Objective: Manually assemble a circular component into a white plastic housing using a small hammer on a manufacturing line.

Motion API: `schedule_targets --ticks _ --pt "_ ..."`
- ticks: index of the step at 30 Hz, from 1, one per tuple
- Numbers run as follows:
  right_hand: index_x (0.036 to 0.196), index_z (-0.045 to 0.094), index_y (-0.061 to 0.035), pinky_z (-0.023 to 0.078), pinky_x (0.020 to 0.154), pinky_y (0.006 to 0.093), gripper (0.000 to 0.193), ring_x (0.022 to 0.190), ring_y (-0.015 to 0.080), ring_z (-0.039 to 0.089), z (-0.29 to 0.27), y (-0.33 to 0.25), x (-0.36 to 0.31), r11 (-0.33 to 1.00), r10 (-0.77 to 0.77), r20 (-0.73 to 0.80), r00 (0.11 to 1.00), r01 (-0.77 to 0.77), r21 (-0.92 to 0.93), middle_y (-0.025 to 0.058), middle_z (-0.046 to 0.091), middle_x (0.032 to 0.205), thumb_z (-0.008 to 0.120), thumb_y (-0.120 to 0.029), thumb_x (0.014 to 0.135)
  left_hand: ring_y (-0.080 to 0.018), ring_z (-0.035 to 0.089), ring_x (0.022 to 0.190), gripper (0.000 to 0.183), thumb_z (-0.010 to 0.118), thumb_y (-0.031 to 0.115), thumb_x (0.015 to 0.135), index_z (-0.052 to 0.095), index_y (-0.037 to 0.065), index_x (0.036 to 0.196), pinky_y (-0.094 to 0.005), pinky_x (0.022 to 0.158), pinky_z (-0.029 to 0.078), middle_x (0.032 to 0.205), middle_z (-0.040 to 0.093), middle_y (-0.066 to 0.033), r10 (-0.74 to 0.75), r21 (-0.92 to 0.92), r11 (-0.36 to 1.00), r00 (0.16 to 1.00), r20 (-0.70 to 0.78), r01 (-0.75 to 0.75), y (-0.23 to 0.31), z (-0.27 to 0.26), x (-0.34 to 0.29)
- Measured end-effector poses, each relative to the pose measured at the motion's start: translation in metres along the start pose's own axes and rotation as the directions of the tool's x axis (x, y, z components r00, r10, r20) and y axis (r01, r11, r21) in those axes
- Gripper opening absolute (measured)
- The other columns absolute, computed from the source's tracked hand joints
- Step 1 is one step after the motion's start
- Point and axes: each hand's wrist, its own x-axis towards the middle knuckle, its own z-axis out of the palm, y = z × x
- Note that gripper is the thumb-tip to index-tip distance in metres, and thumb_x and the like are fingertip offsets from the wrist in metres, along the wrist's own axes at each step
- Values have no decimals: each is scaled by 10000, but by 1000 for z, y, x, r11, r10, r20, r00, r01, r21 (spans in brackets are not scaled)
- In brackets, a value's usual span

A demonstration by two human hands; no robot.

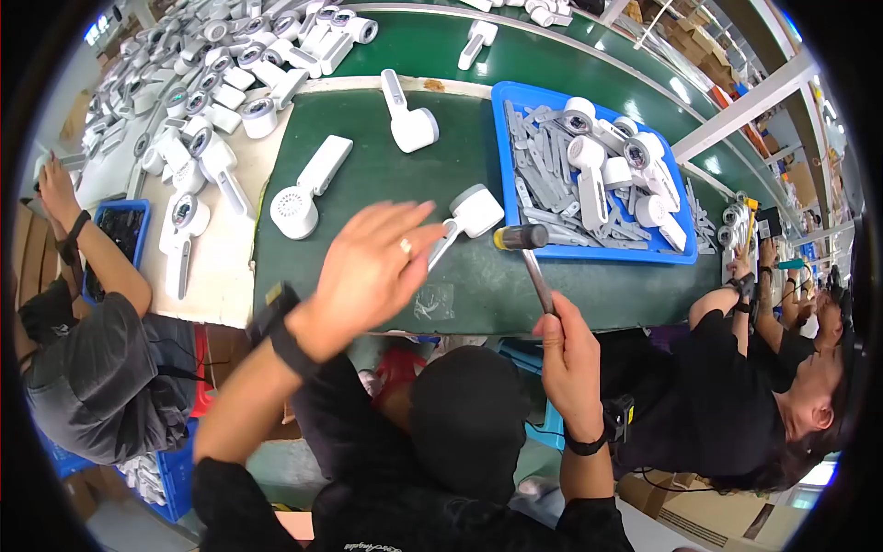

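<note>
My right hand [568, 354] is closed round the metal handle of a small mallet [521, 237] with a dark and yellowish head. The mallet head is raised near the blue tray's lower left corner. My left hand [377, 267] is stretched out, fingers extended and slightly blurred, beside a white handheld fan [478, 211]. That fan's handle runs partly behind my fingertips; whether they touch it I cannot tell. Two more white fans lie farther off on the green mat: one with a round grille [295, 212], the other with its handle pointing away [413, 129].
A blue tray [598, 253] holds grey strips and several fans. Many fans heap at the far left, near a pale board [221, 276]. Behind the table, a green conveyor [414, 46] carries another fan [477, 44]. People work on the left [101, 368] and right [727, 396].
</note>
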Motion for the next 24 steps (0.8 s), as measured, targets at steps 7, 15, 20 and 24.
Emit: schedule_targets --ticks 7,15,20,24 --pt "1557 555 -129 514 719 337 524 715 222 575 17 -22 30 964 -216 -12 976 212 -158 103 600 857 548 18 1054 -337 731 944 410 827 68 856 742 74 1256 -396 811 600 1140 764 -148 -227 12 973 963 -146 231 9 37 -29" --pt "1571 546 -255 505 635 470 697 681 376 593 21 -34 45 935 -229 17 973 225 -274 144 555 825 615 51 949 -353 722 953 336 790 46 883 763 45 1218 -422 931 604 1057 762 -116 -151 -32 988 979 -138 148 -13 31 -23" --pt "1567 551 -278 504 611 473 714 668 366 607 32 -30 53 940 -300 -127 945 270 -209 126 557 823 624 42 933 -354 733 978 352 806 44 870 770 62 1220 -420 916 603 1074 774 -108 -173 -18 985 977 -123 172 -12 32 -23" --pt "1579 544 -258 500 593 446 778 648 330 591 21 -35 60 848 -248 120 961 275 -452 102 547 810 620 89 887 -334 734 948 358 809 34 860 773 62 1215 -413 875 604 1068 775 -106 -180 -42 983 978 -104 177 -14 32 -19"
